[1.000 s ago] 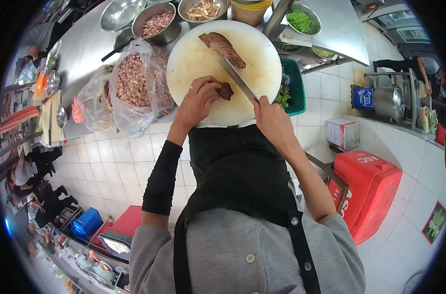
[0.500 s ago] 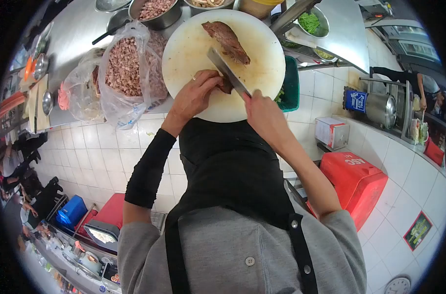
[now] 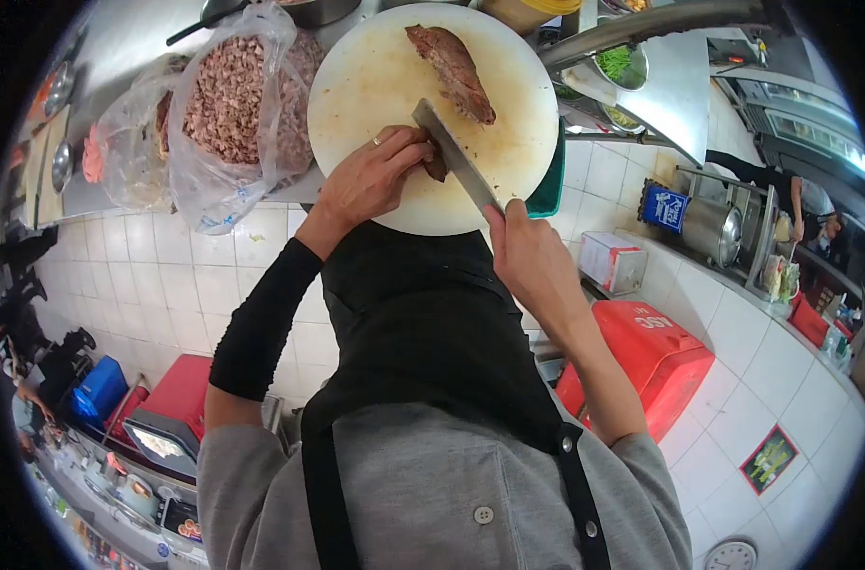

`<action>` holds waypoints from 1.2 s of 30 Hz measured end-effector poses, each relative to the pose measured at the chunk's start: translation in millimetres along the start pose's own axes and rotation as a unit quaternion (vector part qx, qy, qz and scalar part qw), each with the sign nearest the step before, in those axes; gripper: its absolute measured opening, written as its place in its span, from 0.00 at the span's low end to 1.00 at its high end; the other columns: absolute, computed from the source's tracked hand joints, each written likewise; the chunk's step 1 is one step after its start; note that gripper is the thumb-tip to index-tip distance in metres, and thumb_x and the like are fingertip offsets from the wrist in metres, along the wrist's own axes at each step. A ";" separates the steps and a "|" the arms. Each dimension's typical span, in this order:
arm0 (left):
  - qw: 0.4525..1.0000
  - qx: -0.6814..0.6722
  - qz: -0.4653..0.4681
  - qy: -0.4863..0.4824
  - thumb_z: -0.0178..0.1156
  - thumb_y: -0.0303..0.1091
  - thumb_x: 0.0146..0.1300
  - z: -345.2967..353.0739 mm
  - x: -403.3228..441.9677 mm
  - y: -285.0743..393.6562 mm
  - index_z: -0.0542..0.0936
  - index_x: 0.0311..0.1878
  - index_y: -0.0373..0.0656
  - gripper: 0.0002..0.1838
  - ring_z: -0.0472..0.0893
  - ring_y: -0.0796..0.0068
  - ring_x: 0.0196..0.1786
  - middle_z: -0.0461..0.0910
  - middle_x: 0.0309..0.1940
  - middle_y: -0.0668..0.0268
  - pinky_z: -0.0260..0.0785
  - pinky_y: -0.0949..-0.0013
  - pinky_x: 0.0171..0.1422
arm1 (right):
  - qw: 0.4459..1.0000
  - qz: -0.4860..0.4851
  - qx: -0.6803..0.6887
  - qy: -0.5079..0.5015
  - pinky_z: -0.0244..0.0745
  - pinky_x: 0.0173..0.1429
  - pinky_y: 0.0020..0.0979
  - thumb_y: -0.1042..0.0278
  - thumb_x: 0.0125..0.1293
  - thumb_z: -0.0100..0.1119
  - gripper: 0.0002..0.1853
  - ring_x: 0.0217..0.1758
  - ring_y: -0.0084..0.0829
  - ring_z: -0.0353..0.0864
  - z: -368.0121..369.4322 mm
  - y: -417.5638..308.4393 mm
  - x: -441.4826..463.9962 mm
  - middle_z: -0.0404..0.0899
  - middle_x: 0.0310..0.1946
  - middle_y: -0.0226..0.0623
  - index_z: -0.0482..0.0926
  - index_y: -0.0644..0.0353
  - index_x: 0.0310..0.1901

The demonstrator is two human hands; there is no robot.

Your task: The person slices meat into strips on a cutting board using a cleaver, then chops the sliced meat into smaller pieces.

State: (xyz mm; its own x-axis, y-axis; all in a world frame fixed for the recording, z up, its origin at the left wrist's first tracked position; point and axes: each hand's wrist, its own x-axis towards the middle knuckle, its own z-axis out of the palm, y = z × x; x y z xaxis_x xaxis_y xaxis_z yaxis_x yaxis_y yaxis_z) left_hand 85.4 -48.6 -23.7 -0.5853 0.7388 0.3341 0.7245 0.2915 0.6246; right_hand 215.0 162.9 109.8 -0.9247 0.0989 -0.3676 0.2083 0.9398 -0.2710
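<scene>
My right hand [image 3: 535, 255] grips a cleaver [image 3: 456, 157] by its handle, the broad blade slanting up and left over a round white cutting board [image 3: 356, 85]. Curled fingers of my left hand [image 3: 374, 176] press on a small piece of brown cooked meat [image 3: 436, 167], right beside the blade. Most of that piece is hidden under the fingers. Farther back on the board lies a larger dark brown chunk of meat [image 3: 454, 76], touched by neither hand.
Left of the board, a clear plastic bag [image 3: 225, 185] holds diced meat [image 3: 228, 100]. A green bin [image 3: 549, 185] sits below the board's right edge. Bowls with chopped greens [image 3: 615, 63] stand at the right. A red container [image 3: 642, 366] is on the floor; another person works far right.
The view has shifted slightly, so the surroundings appear moved. The cleaver stays beside the small meat piece, its blade a little more turned; both hands keep their holds.
</scene>
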 end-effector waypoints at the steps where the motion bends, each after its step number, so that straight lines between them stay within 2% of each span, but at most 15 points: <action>1: 1.000 0.002 -0.001 0.000 0.66 0.21 0.63 0.5 -0.5 -0.7 0.80 0.57 0.44 0.19 0.81 0.55 0.64 0.80 0.57 0.62 0.77 0.58 0.68 | 1.000 0.001 0.002 -0.011 0.84 0.31 0.56 0.54 0.87 0.51 0.22 0.28 0.62 0.88 -3.5 -0.5 2.7 0.82 0.21 0.60 0.74 0.67 0.38; 4: 1.000 0.004 -0.011 0.000 0.66 0.20 0.63 2.7 -2.8 -3.4 0.80 0.56 0.44 0.18 0.81 0.57 0.63 0.80 0.57 0.63 0.78 0.59 0.67 | 0.999 0.004 -0.002 -0.036 0.83 0.32 0.58 0.54 0.87 0.51 0.23 0.30 0.65 0.87 -14.3 -7.2 12.1 0.82 0.21 0.62 0.73 0.68 0.38; 8: 1.000 -0.022 -0.018 0.009 0.66 0.21 0.62 3.1 -2.9 -7.1 0.80 0.56 0.44 0.18 0.81 0.60 0.64 0.80 0.57 0.65 0.79 0.60 0.66 | 0.999 -0.005 -0.003 0.045 0.84 0.29 0.53 0.53 0.87 0.51 0.23 0.27 0.61 0.88 55.6 -3.9 47.4 0.81 0.20 0.58 0.74 0.66 0.38; 11: 1.000 -0.027 -0.015 0.004 0.66 0.21 0.66 0.4 -2.3 -7.3 0.81 0.55 0.44 0.15 0.81 0.53 0.64 0.81 0.58 0.61 0.79 0.56 0.64 | 0.993 -0.040 -0.031 0.107 0.83 0.24 0.48 0.52 0.86 0.52 0.22 0.23 0.55 0.88 66.4 -16.6 74.3 0.81 0.17 0.53 0.74 0.64 0.38; 14: 1.000 -0.018 -0.023 0.008 0.66 0.22 0.61 2.2 -4.9 -7.3 0.80 0.55 0.45 0.19 0.80 0.61 0.65 0.81 0.57 0.66 0.78 0.60 0.66 | 0.997 -0.033 -0.035 0.052 0.82 0.25 0.51 0.53 0.86 0.53 0.22 0.24 0.58 0.88 32.6 -21.8 57.1 0.81 0.18 0.55 0.74 0.64 0.38; 17: 0.999 -0.023 -0.028 0.014 0.66 0.22 0.63 1.6 -6.4 -5.9 0.81 0.55 0.44 0.17 0.81 0.60 0.65 0.81 0.58 0.66 0.78 0.59 0.67 | 1.000 0.018 -0.004 0.002 0.82 0.27 0.55 0.55 0.86 0.54 0.21 0.25 0.61 0.87 7.9 -17.8 23.5 0.81 0.19 0.59 0.74 0.66 0.38; 23: 0.999 -0.027 -0.024 0.018 0.65 0.21 0.64 5.2 -4.2 -8.8 0.81 0.53 0.44 0.15 0.81 0.60 0.64 0.82 0.57 0.65 0.78 0.59 0.68 | 0.999 0.023 0.004 -0.039 0.81 0.28 0.58 0.56 0.85 0.54 0.20 0.25 0.64 0.86 -3.7 -11.3 6.6 0.80 0.19 0.62 0.73 0.67 0.38; 26: 0.999 -0.023 -0.012 0.022 0.65 0.22 0.63 3.8 -1.8 -11.0 0.81 0.53 0.43 0.15 0.82 0.59 0.63 0.83 0.56 0.64 0.79 0.59 0.66 | 1.000 0.012 -0.013 -0.025 0.81 0.28 0.57 0.55 0.86 0.54 0.21 0.25 0.63 0.86 6.6 -15.2 24.0 0.80 0.19 0.61 0.74 0.66 0.38; 29: 0.995 -0.038 -0.076 0.054 0.66 0.22 0.64 12.6 -4.4 -12.0 0.81 0.53 0.43 0.15 0.83 0.58 0.62 0.83 0.55 0.64 0.79 0.59 0.64 | 0.998 0.013 0.037 0.057 0.78 0.31 0.60 0.56 0.86 0.54 0.22 0.27 0.68 0.84 65.2 -10.8 59.4 0.79 0.21 0.66 0.75 0.69 0.37; 36: 0.996 -0.024 -0.054 0.071 0.68 0.22 0.65 6.6 1.3 -13.5 0.82 0.51 0.43 0.13 0.84 0.56 0.59 0.84 0.54 0.63 0.80 0.58 0.61 | 0.997 -0.011 0.028 0.071 0.83 0.29 0.56 0.53 0.85 0.54 0.23 0.26 0.64 0.87 56.8 -6.9 70.6 0.81 0.20 0.61 0.74 0.67 0.38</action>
State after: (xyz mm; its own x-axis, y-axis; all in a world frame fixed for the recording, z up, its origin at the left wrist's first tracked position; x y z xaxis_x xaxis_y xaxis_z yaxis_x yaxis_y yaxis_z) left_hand 77.3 -47.6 -36.3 -0.7063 0.6106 0.3582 0.6389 0.3320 0.6940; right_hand 166.4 144.8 35.2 -0.9644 0.1279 -0.2316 0.2013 0.9228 -0.3285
